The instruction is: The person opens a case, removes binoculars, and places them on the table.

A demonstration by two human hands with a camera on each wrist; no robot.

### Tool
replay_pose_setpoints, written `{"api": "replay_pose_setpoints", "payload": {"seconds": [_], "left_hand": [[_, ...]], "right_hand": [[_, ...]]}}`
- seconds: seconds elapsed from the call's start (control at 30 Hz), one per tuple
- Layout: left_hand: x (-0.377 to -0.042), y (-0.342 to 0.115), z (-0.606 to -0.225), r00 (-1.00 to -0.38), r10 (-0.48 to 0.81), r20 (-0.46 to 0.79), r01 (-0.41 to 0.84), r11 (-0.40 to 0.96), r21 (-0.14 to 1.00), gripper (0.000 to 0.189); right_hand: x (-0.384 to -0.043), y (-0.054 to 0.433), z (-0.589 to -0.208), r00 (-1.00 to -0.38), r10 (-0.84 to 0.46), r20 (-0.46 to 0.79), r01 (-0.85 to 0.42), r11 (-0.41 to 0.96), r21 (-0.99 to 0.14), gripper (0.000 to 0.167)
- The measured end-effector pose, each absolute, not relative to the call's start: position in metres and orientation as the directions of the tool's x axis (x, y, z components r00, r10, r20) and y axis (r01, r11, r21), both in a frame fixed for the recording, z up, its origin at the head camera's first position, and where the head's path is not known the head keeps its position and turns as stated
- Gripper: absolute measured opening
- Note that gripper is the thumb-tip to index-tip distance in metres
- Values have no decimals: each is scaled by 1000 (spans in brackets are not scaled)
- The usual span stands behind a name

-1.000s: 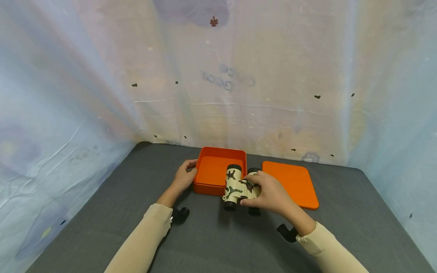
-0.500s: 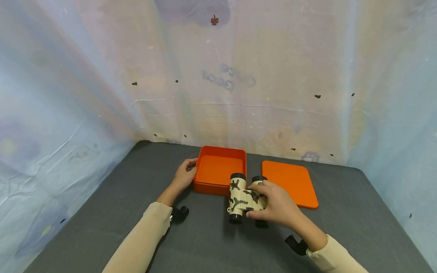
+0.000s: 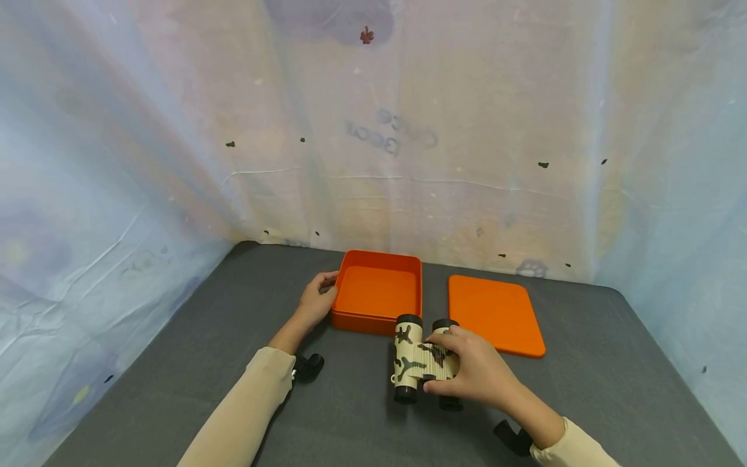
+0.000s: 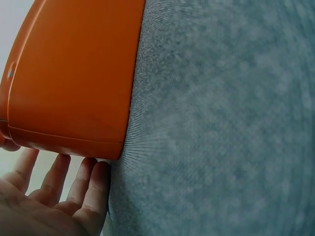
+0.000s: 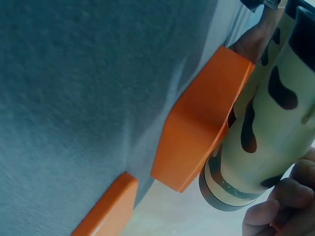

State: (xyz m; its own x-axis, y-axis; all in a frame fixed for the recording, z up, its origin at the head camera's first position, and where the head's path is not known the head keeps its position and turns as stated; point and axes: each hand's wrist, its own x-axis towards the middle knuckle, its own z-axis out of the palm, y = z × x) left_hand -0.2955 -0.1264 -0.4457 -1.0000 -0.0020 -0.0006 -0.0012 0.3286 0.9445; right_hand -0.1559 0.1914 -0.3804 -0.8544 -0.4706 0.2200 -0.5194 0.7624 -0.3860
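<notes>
My right hand (image 3: 478, 370) grips a pair of camouflage binoculars (image 3: 407, 355) across the middle, thumb on the near side and fingers on the far side. Cream with dark and green patches, they have black ends and are just in front of an orange box (image 3: 364, 323); a shadow falls on the table below them. In the right wrist view, one barrel (image 5: 275, 113) fills the right side, with curled fingers (image 5: 290, 196) below. My left hand (image 3: 315, 301) rests against the box's left side. Its extended fingers (image 4: 93, 191) touch the wall in the left wrist view.
Right of the box lies a flat orange lid (image 3: 496, 314) on the dark grey table (image 3: 362, 415). A pale patterned curtain (image 3: 467, 130) hangs behind the table and at both sides. Black wrist mounts (image 3: 309, 368) stick out beside the forearms.
My right hand has drawn the binoculars toward me and slightly right, from over the box's front right corner to in front of it. The left hand, box and lid stay in place.
</notes>
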Motion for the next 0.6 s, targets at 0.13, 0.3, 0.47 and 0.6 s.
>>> {"api": "replay_pose_setpoints", "payload": {"seconds": [0.13,0.3,0.47,0.6], "left_hand": [[-296,-127,-446,-1000,-1,-1,-2,323,947,42],[-296,-127,-446,-1000,-8,-7,-9,323,946,42],[-296,-127,-447,-1000,-8,-4,-7,325,946,42],[-296,-126,-447,-1000,-6,-3,-4,324,946,42]], "right_hand": [[-154,192,-386,-856,-477,199,-515,764,-389,64],[-153,191,-391,-866,-469,176,-498,774,-390,65],[-155,190,-395,-878,-455,146,-473,785,-400,66],[-156,191,-398,-885,-445,135,-459,790,-406,67]]}}
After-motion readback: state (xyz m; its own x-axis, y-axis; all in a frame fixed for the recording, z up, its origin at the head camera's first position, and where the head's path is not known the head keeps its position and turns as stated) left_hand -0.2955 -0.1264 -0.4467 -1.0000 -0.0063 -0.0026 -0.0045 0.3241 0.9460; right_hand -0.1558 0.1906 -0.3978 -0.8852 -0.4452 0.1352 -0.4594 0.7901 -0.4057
